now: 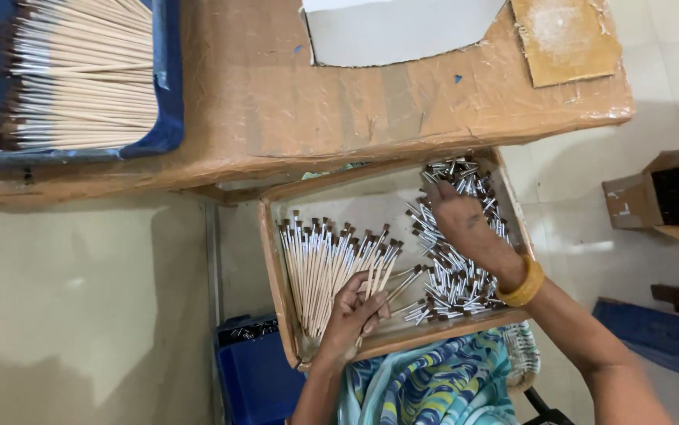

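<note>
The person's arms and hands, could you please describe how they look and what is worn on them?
Both forearms are bare, with no sleeves or gloves in view. The right hand has a thick yellow bangle at the wrist and a small dark mark on its back. The left hand wears nothing visible.

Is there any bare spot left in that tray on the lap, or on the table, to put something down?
In the tray, only the strip above the finished brushes is bare; the right side is crowded with loose brush heads. The table is bare between the blue bin and white box.
</note>
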